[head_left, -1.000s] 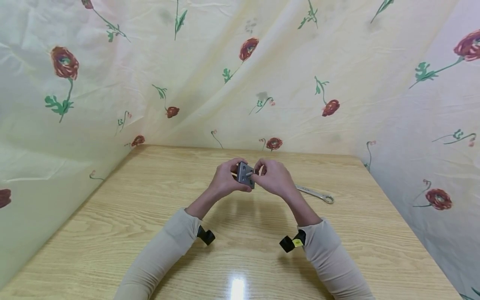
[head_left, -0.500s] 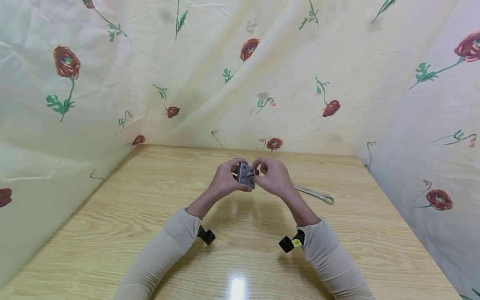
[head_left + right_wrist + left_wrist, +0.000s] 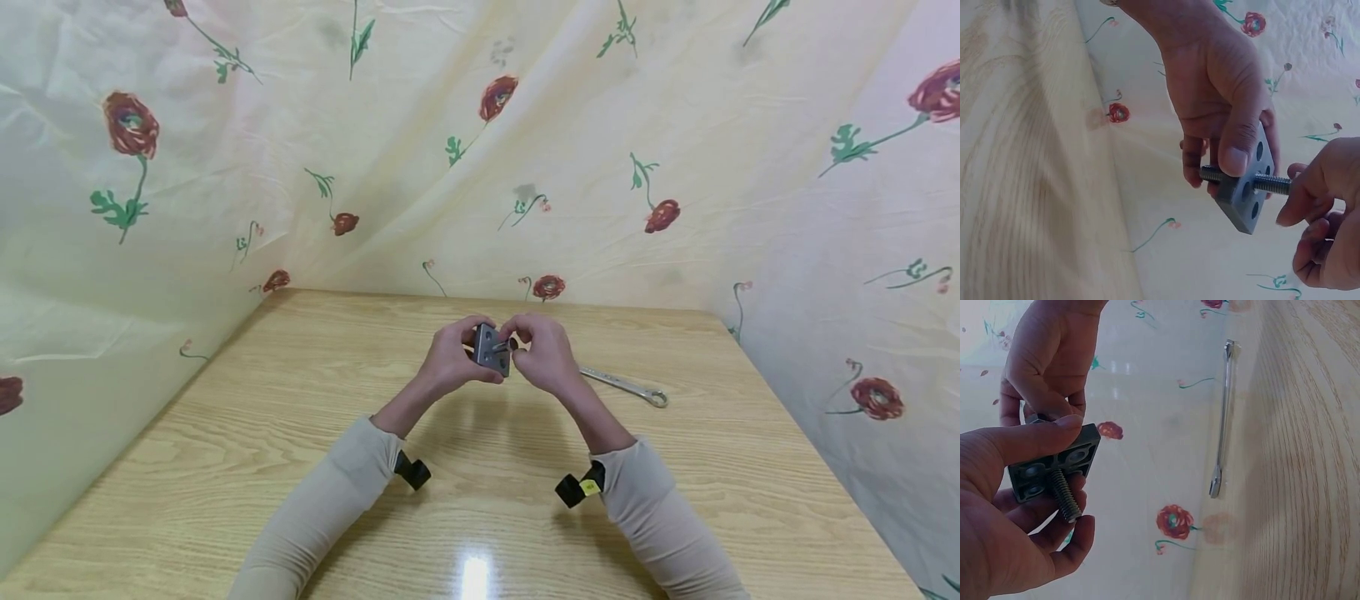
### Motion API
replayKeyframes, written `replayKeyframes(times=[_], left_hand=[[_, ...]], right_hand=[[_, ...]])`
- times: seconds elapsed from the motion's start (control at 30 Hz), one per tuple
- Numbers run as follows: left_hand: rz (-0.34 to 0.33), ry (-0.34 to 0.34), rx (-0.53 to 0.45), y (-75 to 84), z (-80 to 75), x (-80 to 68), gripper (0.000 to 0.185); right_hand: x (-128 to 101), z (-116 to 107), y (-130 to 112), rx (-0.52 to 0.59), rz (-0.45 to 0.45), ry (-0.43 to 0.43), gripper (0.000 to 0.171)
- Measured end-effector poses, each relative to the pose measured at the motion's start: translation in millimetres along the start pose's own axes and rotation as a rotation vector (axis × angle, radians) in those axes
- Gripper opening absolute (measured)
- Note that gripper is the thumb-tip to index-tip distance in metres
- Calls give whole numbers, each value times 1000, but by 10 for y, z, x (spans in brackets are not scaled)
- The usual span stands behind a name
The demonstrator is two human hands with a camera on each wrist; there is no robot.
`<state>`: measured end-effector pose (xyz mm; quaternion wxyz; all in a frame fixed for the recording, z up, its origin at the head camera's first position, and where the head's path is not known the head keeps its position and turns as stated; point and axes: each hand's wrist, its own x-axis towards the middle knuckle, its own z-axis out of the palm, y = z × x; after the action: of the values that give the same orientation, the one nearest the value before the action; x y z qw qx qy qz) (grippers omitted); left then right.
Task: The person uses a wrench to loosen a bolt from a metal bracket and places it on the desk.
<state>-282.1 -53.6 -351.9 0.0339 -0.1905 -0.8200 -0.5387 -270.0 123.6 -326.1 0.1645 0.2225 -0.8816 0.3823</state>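
Above the middle of the light wooden table with its glossy grain [image 3: 300,433], held clear of the surface: a small square grey metal plate with round holes [image 3: 491,349], gripped by the left hand [image 3: 450,360], thumb laid along one edge and fingers curled behind. Through one of the holes, a threaded steel bolt [image 3: 1235,179], sticking out on both faces of the plate. On the right-hand end of that bolt, pinched between thumb and curled fingertips of the right hand [image 3: 546,354]. From the left wrist view, seen from behind: the same plate [image 3: 1055,464] with the bolt's threaded end [image 3: 1065,497] poking toward the palm, left hand [image 3: 1010,506] wrapped round the lower edge, right hand [image 3: 1047,359] closed in above. From the right wrist view: left hand [image 3: 1219,106] coming down from the top, thumb pressed flat on the plate [image 3: 1249,181], right hand [image 3: 1325,219] at the frame's edge with fingers bent about the bolt. Off to the right on the table, well apart from both hands, lying flat: a slim silver metal spanner [image 3: 626,386], also caught in the left wrist view [image 3: 1222,419]. Behind and to both sides, hung as a backdrop: a cream cloth printed with red flowers and green stems [image 3: 525,167]. On both forearms, beige long sleeves [image 3: 330,500], each with a small black clip near the cuff.
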Motion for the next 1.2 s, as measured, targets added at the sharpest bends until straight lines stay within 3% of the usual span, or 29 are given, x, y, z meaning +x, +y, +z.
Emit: replayKeyframes(times=[0.17, 0.23, 0.4, 0.5, 0.87, 1.2], left_hand=[[-12, -1, 4, 0, -1, -2, 71], [-18, -1, 10, 1, 1, -4, 71], [-16, 2, 23, 2, 4, -12, 71], [-8, 5, 21, -3, 4, -13, 71], [7, -4, -1, -8, -3, -5, 69], [-8, -16, -23, -4, -2, 2, 71]], right_hand=[[21, -84, 34, 94, 144, -47, 22], [26, -114, 47, 70, 199, -62, 20], [35, -125, 72, -39, 298, -173, 71], [30, -103, 68, -50, 329, -227, 84], [14, -54, 56, -72, 269, -219, 61], [18, -98, 7, -75, 269, -184, 41]])
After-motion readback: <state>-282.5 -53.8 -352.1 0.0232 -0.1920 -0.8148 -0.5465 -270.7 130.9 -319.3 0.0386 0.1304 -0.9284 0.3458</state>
